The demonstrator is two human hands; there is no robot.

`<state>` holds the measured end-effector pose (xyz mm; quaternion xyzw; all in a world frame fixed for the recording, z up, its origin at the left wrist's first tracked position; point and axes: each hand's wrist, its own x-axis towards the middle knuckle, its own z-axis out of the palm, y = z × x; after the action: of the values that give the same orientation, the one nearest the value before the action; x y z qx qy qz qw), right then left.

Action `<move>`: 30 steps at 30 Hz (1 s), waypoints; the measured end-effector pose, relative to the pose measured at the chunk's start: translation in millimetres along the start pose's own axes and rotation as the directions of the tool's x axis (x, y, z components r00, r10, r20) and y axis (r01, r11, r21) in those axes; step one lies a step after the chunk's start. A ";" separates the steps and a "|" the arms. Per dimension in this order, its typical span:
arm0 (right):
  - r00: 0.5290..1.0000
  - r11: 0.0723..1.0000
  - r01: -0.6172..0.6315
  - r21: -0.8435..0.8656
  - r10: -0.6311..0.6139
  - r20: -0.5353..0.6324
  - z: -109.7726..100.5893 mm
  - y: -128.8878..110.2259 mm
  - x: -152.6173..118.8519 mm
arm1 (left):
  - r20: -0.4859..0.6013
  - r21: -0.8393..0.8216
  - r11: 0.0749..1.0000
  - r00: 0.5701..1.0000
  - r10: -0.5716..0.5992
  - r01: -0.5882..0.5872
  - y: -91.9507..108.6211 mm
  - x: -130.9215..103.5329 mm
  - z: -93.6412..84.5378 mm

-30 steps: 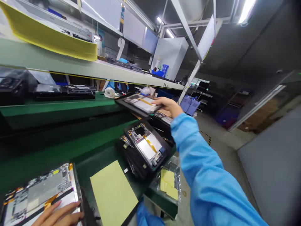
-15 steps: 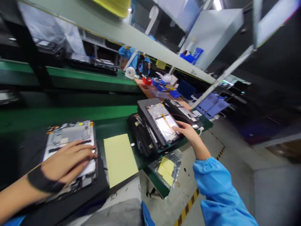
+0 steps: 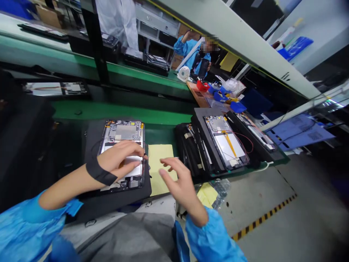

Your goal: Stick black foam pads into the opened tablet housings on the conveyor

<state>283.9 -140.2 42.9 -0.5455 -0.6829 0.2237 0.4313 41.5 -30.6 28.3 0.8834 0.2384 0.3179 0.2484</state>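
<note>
An opened tablet [image 3: 127,133] with bared circuit board and battery lies on a dark pad [image 3: 92,145] before me. My left hand [image 3: 120,156], a black band around its wrist, reaches over it. Its fingers are bent together at the tablet's right edge, by a small dark bit; what they hold is too small to make out. My right hand [image 3: 177,178] hovers over a yellow sheet [image 3: 160,153], fingers apart and holding nothing. Right of the sheet, another opened tablet [image 3: 225,142] with an orange ribbon and a red wire tops a stack of dark cases [image 3: 188,149].
Another opened tablet [image 3: 256,131] lies beyond the stack. Blue and red bins [image 3: 203,86] and a small white fan [image 3: 183,74] stand farther back. A co-worker in blue [image 3: 196,60] is across the bench. Dark stacked pads [image 3: 24,145] fill the left side.
My right hand has left the tablet on the stack and come back left over the yellow sheet. My left hand has arched up from lying flat on the near tablet. The view has swung left.
</note>
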 end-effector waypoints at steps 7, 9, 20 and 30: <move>0.994 0.990 -0.054 0.131 0.066 -0.089 64.5 24.7 33.2 | 0.154 0.023 0.993 0.981 -0.117 0.115 -16.0 24.7 2.1; 0.990 0.988 -0.061 0.141 0.078 -0.121 67.6 22.6 35.3 | 0.190 -0.012 0.992 0.975 -0.119 0.124 -25.9 40.9 4.4; 0.984 0.988 -0.008 0.155 0.035 -0.173 80.1 21.0 32.7 | 0.229 -0.138 0.982 0.969 -0.097 0.131 -41.5 68.7 -6.6; 0.978 0.988 0.149 -0.038 -0.153 -0.142 75.0 17.9 40.7 | 0.137 -0.304 0.941 0.984 -0.109 0.147 -25.9 43.6 -8.4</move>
<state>230.0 -84.2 3.5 -0.5127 -0.6924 0.1408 0.4877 58.8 16.8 37.9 0.8327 0.2269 0.2818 0.4192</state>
